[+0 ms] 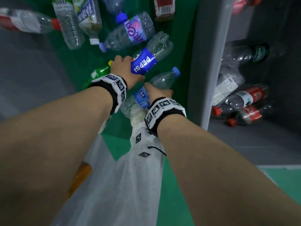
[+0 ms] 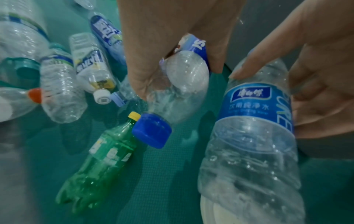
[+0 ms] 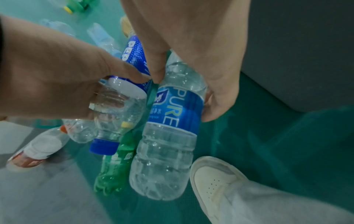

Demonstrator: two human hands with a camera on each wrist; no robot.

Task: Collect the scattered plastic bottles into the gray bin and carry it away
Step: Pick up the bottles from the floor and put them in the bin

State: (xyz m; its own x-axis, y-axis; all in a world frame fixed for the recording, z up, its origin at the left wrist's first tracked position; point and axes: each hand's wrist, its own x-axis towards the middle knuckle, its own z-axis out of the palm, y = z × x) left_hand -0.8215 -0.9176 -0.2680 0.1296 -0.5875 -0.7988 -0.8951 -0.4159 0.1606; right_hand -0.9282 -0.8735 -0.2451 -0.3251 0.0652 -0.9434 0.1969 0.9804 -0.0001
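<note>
My left hand [image 1: 130, 70] grips a clear Pepsi bottle [image 1: 146, 61] with a blue label around its upper body, its blue cap [image 2: 152, 130] pointing down and toward me. Just beside it, my right hand [image 1: 158, 91] grips a clear water bottle [image 1: 162, 80] with a blue PURE label [image 3: 178, 110]; its light blue cap points toward the bin. Both bottles are held above the green floor [image 1: 177, 176]. The gray bin [image 1: 206, 62] stands right of my hands, with several bottles [image 1: 241, 101] lying inside. A green bottle [image 2: 103, 159] with a yellow cap lies under my left hand.
Several more clear bottles [image 1: 128, 33] lie scattered on the green floor beyond my hands, one with a red cap [image 1: 29, 22] at far left. My white shoe [image 3: 216, 181] and pale trouser leg [image 1: 122, 185] stand just below the held bottles. Gray flooring borders the green on the left.
</note>
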